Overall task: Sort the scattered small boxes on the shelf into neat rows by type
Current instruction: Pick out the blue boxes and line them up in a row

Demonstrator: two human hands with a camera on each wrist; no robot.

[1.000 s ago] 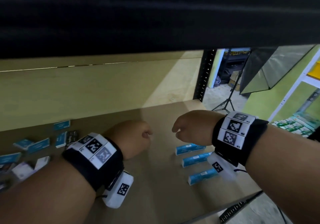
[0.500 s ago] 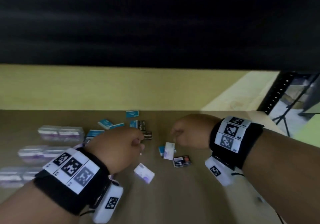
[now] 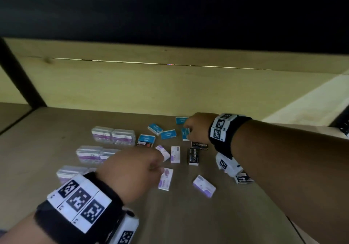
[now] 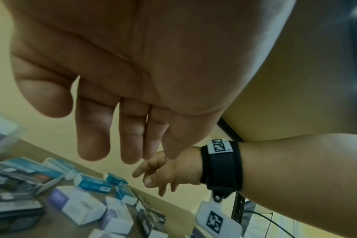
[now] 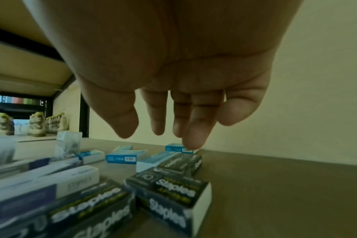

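Observation:
Small boxes lie scattered on the wooden shelf (image 3: 188, 215). Blue boxes (image 3: 168, 134) cluster at the back, and black staples boxes (image 3: 193, 156) sit right of the middle. White-and-purple boxes (image 3: 204, 185) lie nearer the front. My right hand (image 3: 188, 130) reaches over the blue boxes at the back. In the right wrist view that right hand (image 5: 169, 136) hangs with straight fingers above a blue box (image 5: 176, 149) and holds nothing. My left hand (image 3: 158, 165) hovers over a white-and-purple box (image 3: 166, 178). The left wrist view shows the left hand (image 4: 112, 153) with relaxed, empty fingers.
Clear-wrapped purple packs (image 3: 113, 136) stand in three short rows at the left of the shelf. The back wall (image 3: 170, 88) is close behind the blue boxes. A dark upper shelf (image 3: 170, 7) hangs low overhead. A black upright post (image 3: 20, 77) stands at the left.
The head view swung left onto the scattered boxes. Both hands went from curled to open fingers. The right hand reached back over the blue boxes, the left moved over the white-and-purple ones.

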